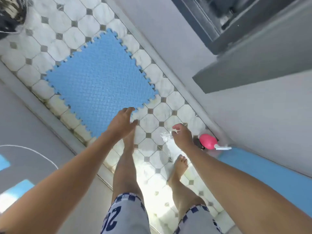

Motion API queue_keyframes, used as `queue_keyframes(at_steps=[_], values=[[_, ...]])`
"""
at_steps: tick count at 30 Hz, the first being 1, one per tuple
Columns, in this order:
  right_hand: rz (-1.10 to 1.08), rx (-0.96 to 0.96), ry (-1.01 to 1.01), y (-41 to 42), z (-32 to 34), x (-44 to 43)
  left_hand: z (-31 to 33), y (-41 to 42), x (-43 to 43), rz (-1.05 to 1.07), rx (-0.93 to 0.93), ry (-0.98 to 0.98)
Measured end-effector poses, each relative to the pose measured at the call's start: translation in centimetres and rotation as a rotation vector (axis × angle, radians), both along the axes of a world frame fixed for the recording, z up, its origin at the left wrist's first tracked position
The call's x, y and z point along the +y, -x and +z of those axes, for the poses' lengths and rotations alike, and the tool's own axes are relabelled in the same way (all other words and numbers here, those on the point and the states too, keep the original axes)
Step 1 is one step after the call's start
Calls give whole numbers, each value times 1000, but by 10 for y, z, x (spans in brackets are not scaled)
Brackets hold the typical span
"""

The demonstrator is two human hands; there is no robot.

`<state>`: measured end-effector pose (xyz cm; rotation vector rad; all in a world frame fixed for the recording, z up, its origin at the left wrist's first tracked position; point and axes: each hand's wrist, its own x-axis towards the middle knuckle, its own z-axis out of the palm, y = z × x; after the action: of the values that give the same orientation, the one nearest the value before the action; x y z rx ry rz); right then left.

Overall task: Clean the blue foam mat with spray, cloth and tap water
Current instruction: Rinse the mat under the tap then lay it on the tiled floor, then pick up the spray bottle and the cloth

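Observation:
The blue foam mat [99, 81] with jigsaw edges lies flat on the white tiled floor [170, 98]. My left hand [122, 123] hovers over the mat's near corner, fingers apart and holding nothing. My right hand [182, 135] is lower right of the mat, fingers loosely curled around nothing, with splashing water [166, 137] just to its left. A pink spray bottle [208, 143] with a white nozzle lies on the floor by the wall, right of my right hand. No cloth is visible. My bare feet stand on wet tiles below the hands.
A second blue mat [270, 174] rests along the right wall. A grey window ledge [253, 70] juts out at upper right. A raised grey kerb [50, 119] runs along the left, with a thin white cord [33, 149] beyond it. A dark bundle [10, 16] sits at top left.

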<state>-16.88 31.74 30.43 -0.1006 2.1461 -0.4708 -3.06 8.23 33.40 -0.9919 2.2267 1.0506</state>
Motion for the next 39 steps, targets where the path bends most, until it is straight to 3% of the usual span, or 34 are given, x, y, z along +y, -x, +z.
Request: queue_keyframes(at_steps=[10,14,18,21,23,25,27,30,34,39], values=[[-702,-37,-120,-3,-62,285,-97,69,298,22,26,-213],[-889,-71,-54,7,-113,315,-183,79,375,-112,-53,-289],[-1059,61,37,43,-180,316,-279,97,412,-253,-168,-268],[-1236,123,18,74,-232,311,-340,112,433,-109,-204,-255],[-1302,48,79,73,-232,313,-374,124,451,-15,-219,-260],[-1255,-51,213,71,-233,314,-399,135,474,38,-230,-276],[-1262,-21,181,74,-256,329,-417,140,494,83,-207,-287],[-1303,182,55,89,-286,339,-434,145,506,77,-156,-214],[-1259,283,50,83,-278,341,-417,129,480,36,-123,-226],[-994,254,58,50,-188,335,-297,91,415,21,-161,-312]])
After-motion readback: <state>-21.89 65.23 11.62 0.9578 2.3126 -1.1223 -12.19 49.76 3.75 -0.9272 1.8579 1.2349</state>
